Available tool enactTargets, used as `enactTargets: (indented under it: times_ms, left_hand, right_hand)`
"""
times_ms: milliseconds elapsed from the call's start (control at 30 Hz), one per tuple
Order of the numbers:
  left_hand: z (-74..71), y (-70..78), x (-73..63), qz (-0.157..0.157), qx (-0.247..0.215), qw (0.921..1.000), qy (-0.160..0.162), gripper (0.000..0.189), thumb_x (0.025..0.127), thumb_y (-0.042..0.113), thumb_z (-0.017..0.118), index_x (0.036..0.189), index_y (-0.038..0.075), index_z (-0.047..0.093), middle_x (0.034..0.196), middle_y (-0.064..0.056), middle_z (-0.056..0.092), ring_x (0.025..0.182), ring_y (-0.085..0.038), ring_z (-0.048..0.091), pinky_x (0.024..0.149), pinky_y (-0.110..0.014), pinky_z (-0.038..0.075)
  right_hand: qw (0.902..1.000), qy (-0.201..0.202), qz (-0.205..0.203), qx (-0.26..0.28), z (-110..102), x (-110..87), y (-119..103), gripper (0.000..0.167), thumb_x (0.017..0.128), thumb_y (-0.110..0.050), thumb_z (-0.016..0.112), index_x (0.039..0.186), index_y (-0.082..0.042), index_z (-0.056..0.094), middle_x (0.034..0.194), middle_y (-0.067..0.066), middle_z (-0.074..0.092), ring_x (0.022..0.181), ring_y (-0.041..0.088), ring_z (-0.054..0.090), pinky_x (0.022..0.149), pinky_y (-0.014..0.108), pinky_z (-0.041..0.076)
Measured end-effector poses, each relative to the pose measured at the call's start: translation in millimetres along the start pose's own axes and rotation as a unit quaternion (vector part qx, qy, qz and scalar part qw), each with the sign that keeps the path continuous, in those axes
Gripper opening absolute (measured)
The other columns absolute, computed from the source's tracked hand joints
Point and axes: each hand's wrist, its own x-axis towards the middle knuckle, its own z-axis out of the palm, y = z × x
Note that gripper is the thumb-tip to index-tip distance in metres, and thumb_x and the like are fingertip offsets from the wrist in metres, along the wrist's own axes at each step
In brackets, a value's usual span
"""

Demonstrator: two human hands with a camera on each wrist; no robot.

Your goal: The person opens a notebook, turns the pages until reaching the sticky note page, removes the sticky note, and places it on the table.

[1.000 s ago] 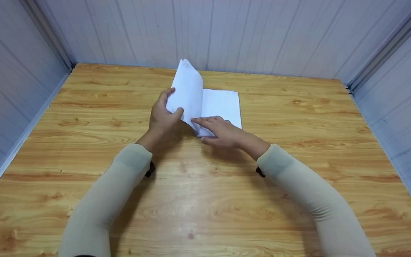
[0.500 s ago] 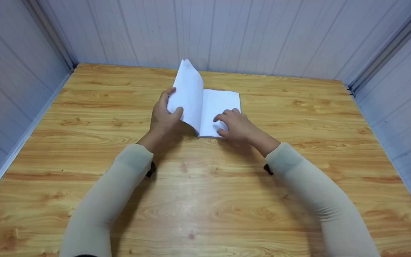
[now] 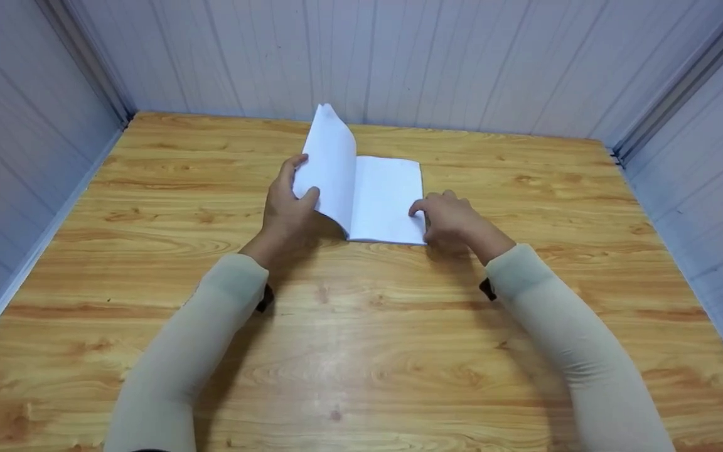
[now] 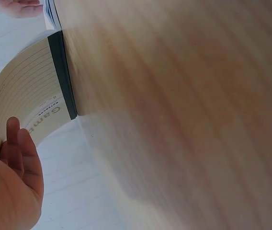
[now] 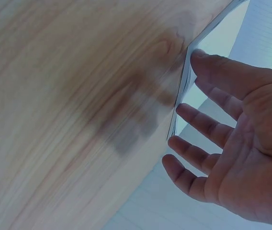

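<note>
A notebook (image 3: 385, 201) lies open on the wooden table, its right-hand pages flat and its left half raised and bowed. My left hand (image 3: 287, 204) grips that raised half, thumb on the white page and fingers behind it. Seen from the left wrist, the cover (image 4: 28, 79) is cream with ruled lines and printed lettering, beside a dark green spine strip (image 4: 62, 76). My right hand (image 3: 452, 218) is at the right edge of the flat pages, index finger bent over the page. In the right wrist view the thumb (image 5: 222, 72) lies at the notebook's corner, the other fingers loosely bent and spread along the edge.
The wood-grain table (image 3: 336, 351) extends on every side of the notebook. White panelled walls (image 3: 462, 63) stand behind the table and at its left and right. Both forearms wear light sleeves (image 3: 167, 351), with a small dark object (image 3: 487, 289) under the right cuff.
My right hand has slid from the notebook's fold across the flat page to its right edge, uncovering the page. The left hand and raised half have stayed almost still.
</note>
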Motion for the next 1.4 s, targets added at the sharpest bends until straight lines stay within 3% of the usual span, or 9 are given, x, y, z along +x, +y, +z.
enactTargets:
  times_ms: [267,633,867,1033,1267,1400]
  left_hand:
    - [-1.7,-1.6,-0.9,0.011,-0.016,0.9998,-0.008,0.059,0.085,0.016,0.053,0.143,0.02,0.039,0.146,-0.002,0.045,0.119,-0.017,0.046,0.104,-0.037,0.037]
    - [-2.2,-1.8,-0.2,0.009,-0.004,1.0,-0.002,0.06,0.084,0.016,0.054,0.142,0.02,0.04,0.148,0.0,0.044,0.121,-0.015,0.045,0.107,-0.036,0.035]
    - [-2.9,-2.8,-0.5,-0.013,-0.017,0.9997,-0.012,0.059,0.086,0.017,0.053,0.143,0.024,0.038,0.148,0.001,0.042,0.121,-0.016,0.045,0.107,-0.037,0.035]
    - [-2.5,-2.6,-0.8,-0.023,-0.014,0.9996,-0.012,0.059,0.086,0.018,0.053,0.143,0.026,0.037,0.15,0.003,0.04,0.123,-0.014,0.043,0.108,-0.036,0.033]
    - [-1.8,-3.5,1.0,0.027,0.01,0.9996,0.001,0.059,0.084,0.014,0.053,0.142,0.015,0.041,0.149,-0.004,0.044,0.125,-0.017,0.047,0.106,-0.035,0.036]
    - [-1.6,-2.4,0.1,0.016,0.005,0.9999,0.001,0.06,0.084,0.015,0.054,0.142,0.016,0.041,0.149,-0.002,0.043,0.126,-0.015,0.045,0.107,-0.035,0.035]
  right_hand:
    - [0.9999,0.014,-0.003,-0.008,0.5,3.1,-6.7,0.054,0.075,-0.018,0.08,0.126,-0.012,0.064,0.131,0.012,0.057,0.116,0.032,0.043,0.102,0.055,0.032]
    - [0.9997,0.023,0.0,0.011,0.6,5.2,-4.4,0.049,0.073,-0.016,0.08,0.12,-0.013,0.066,0.121,0.01,0.061,0.112,0.031,0.045,0.101,0.052,0.035]
    - [0.9995,0.026,-0.001,0.017,1.0,5.8,-4.2,0.044,0.076,-0.015,0.078,0.118,-0.013,0.067,0.114,0.01,0.062,0.107,0.029,0.047,0.098,0.049,0.037]
    - [0.9992,0.023,-0.001,0.032,1.9,5.3,-3.6,0.039,0.079,-0.015,0.077,0.116,-0.014,0.066,0.106,0.009,0.062,0.097,0.027,0.05,0.089,0.044,0.042]
    - [0.9996,0.021,-0.014,0.012,0.3,4.8,-3.5,0.039,0.075,-0.014,0.08,0.111,-0.012,0.068,0.099,0.01,0.063,0.092,0.026,0.052,0.083,0.043,0.044]
    - [0.9998,0.015,-0.013,0.009,0.6,5.6,-3.8,0.041,0.073,-0.014,0.081,0.112,-0.012,0.067,0.101,0.009,0.063,0.095,0.027,0.051,0.087,0.044,0.042]
